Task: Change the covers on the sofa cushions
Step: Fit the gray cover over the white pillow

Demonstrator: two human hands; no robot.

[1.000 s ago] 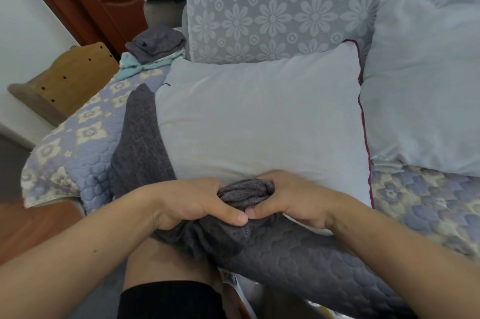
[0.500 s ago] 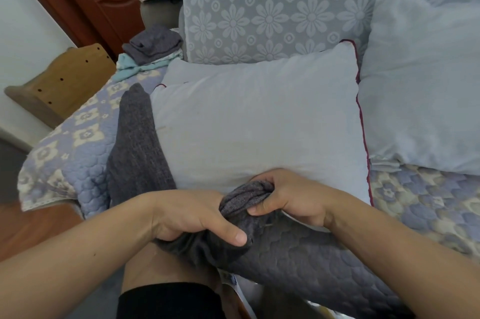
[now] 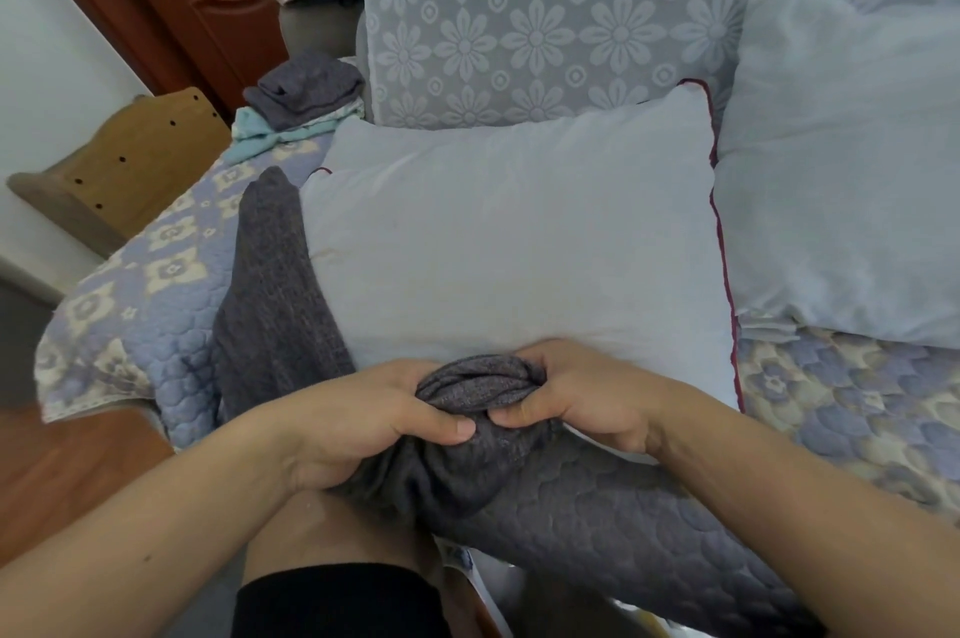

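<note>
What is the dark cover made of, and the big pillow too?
The dark grey cover, bunched in the left hand and right hand, looks like soft woven or knitted cloth: matte and flecked. The pale blue cushion looks like smooth, thin cotton-like fabric over soft filling, lightly creased.

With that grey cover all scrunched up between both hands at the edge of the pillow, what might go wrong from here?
1. The grey cover is bunched tight between the left hand and right hand, so its opening may be hard to find and could go on twisted.
2. The pale cushion looks soft and wide; a corner may fold or snag as the cover is drawn over it.
3. One end of the cover trails off the sofa's front edge and could slip down.
</note>
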